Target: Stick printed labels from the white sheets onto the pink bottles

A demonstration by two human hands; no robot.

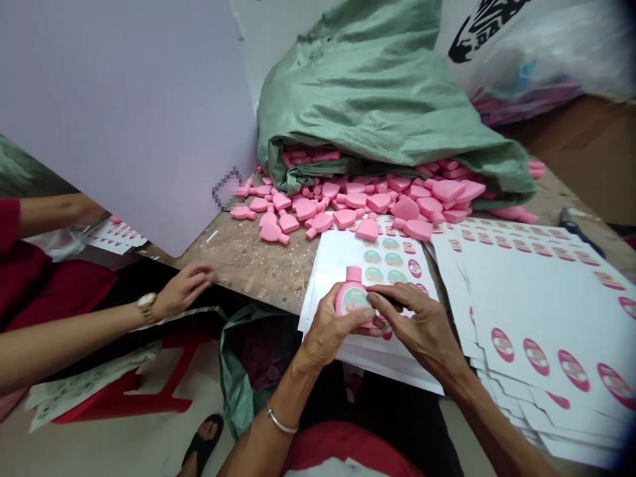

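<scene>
As I read it remotely, the left hand (328, 329) is closed around the bottle (354, 285), which is held above the sheets (328, 268). The right hand (424, 324) is drawn narrow at the label (354, 301), though I cannot tell whether the dark item (391, 300) there is gripped. I judge the bottle light, stiff and smooth enough to slip, best held by its sides, clear of the label.

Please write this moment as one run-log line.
Left hand: holding pink bottle | Right hand: at edge of green label | Below: sticker sheet | Beyond: bottle heap, green sack
</scene>
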